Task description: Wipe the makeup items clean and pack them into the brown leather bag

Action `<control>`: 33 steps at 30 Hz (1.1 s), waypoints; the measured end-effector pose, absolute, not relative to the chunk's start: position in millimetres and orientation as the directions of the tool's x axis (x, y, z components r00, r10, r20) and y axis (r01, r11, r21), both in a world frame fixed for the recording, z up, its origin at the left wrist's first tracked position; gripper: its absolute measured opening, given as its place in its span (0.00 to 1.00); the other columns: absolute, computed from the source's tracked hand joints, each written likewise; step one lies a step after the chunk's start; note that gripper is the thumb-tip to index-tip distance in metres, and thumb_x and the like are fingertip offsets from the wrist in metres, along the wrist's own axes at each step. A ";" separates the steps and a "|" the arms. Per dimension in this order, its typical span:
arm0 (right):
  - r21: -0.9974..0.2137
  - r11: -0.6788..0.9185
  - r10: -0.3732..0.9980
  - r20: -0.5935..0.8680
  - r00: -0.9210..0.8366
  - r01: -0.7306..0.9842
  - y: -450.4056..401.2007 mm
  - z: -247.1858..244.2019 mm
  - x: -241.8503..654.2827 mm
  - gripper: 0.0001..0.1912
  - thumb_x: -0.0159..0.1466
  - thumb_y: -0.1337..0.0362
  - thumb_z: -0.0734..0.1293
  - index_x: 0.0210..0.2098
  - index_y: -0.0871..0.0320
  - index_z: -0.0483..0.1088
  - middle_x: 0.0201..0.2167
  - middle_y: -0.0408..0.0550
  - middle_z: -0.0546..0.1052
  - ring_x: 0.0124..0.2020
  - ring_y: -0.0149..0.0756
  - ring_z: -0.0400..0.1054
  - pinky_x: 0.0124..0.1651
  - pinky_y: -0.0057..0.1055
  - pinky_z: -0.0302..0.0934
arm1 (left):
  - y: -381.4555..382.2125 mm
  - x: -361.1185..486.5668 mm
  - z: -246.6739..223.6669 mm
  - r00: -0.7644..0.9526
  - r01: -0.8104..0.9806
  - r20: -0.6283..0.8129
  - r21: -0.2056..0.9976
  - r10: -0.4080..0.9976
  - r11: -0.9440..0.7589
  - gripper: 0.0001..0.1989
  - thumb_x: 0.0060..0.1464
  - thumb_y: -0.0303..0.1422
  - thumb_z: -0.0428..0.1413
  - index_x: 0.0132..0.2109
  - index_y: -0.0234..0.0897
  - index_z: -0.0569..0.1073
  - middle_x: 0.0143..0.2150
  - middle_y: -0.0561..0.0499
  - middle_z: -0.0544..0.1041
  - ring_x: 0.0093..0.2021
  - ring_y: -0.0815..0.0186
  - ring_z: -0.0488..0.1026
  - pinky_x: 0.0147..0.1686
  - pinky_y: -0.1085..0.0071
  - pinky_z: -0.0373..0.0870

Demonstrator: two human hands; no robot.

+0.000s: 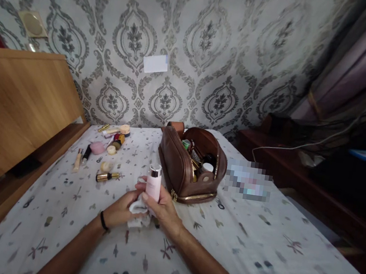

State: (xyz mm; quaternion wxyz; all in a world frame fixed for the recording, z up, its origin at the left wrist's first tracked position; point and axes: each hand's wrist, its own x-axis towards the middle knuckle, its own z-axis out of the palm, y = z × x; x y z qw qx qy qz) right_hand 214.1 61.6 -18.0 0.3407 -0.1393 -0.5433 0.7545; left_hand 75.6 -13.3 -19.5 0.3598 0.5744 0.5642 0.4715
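My right hand is wrapped round a pale pink bottle with a shiny silver cap, held upright above the bed-like surface. Beside it, my left hand, with a black band at the wrist, grips a crumpled white cloth close under the bottle. Just beyond both hands stands a brown leather toiletry bag, unzipped, with several bottles and jars inside. Left of the hands lies a black and gold tube, near a small cream-coloured round item.
Several cosmetics lie at the back left, among them a pink rounded item and a beige tube. A wooden panel borders the left side. Right of the bag is a blurred-out flat object. A white cable crosses the dark furniture.
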 end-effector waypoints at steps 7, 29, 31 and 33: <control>-0.943 0.015 0.715 0.242 -0.656 -0.331 59.2 -15.0 215.5 0.18 0.60 0.55 0.70 0.48 0.55 0.72 0.46 0.49 0.77 0.49 0.42 0.69 0.56 0.41 0.59 | -11.9 67.9 -9.7 -0.297 0.463 0.273 0.879 0.915 -0.112 0.11 0.50 0.26 0.54 0.42 0.36 0.72 0.38 0.51 0.78 0.39 0.63 0.73 0.40 0.69 0.68; -0.764 0.610 0.535 0.200 -0.821 0.211 57.1 -28.6 216.8 0.21 0.60 0.67 0.63 0.54 0.57 0.64 0.48 0.57 0.74 0.45 0.47 0.68 0.46 0.38 0.61 | -25.3 67.4 4.8 -0.441 0.415 0.408 0.882 0.800 -0.221 0.15 0.59 0.44 0.53 0.42 0.37 0.72 0.39 0.48 0.79 0.40 0.62 0.75 0.43 0.68 0.69; -0.763 0.599 0.549 0.172 -0.818 0.242 56.8 -27.0 216.7 0.21 0.60 0.65 0.64 0.53 0.56 0.65 0.46 0.56 0.75 0.43 0.47 0.69 0.44 0.37 0.60 | -24.6 66.5 5.4 -0.494 0.463 0.423 0.867 0.760 -0.182 0.14 0.59 0.43 0.53 0.39 0.37 0.72 0.37 0.49 0.79 0.38 0.63 0.75 0.41 0.68 0.69; -0.772 0.578 0.581 0.161 -0.798 0.265 57.5 -25.1 216.7 0.22 0.58 0.65 0.66 0.52 0.54 0.66 0.45 0.53 0.76 0.41 0.45 0.70 0.42 0.35 0.59 | -23.0 64.2 3.8 -0.565 0.462 0.419 0.874 0.711 -0.148 0.13 0.59 0.43 0.54 0.39 0.38 0.71 0.37 0.49 0.79 0.38 0.63 0.75 0.41 0.68 0.69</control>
